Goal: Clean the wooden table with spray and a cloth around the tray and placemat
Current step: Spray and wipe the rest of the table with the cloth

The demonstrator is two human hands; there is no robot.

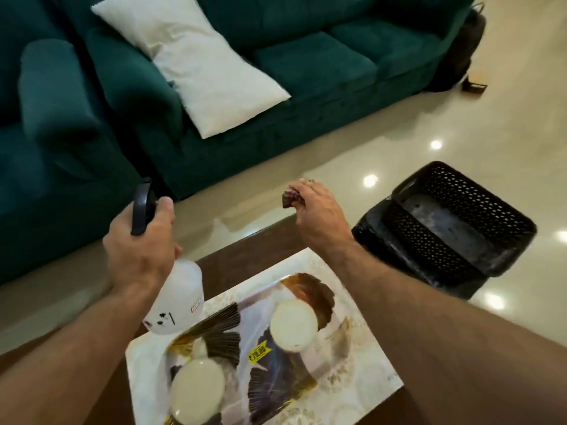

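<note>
spray and cloth held above the table

we see the left hand (139, 240) gripping the spray bottle (178, 299), tilted over the placemat's far-left corner. the right hand (319, 216) pinches a dark cloth (291, 196) above the table's (260, 245) far edge. the tray (260, 348) sits on the placemat (362, 372), holding two white cups (293, 325).

A placemat (362, 357) lies on the tabletop (260, 243), and a tray (276, 348) lies on the placemat. Two cups (293, 325) stand on the tray, one nearer, one farther right. A spray bottle (178, 299) hangs above the tray's left corner. Right of the tabletop, a basket (445, 225) sits on the floor (399, 133). Beyond stands a sofa (306, 72) with a pillow (190, 62) on it.
</note>
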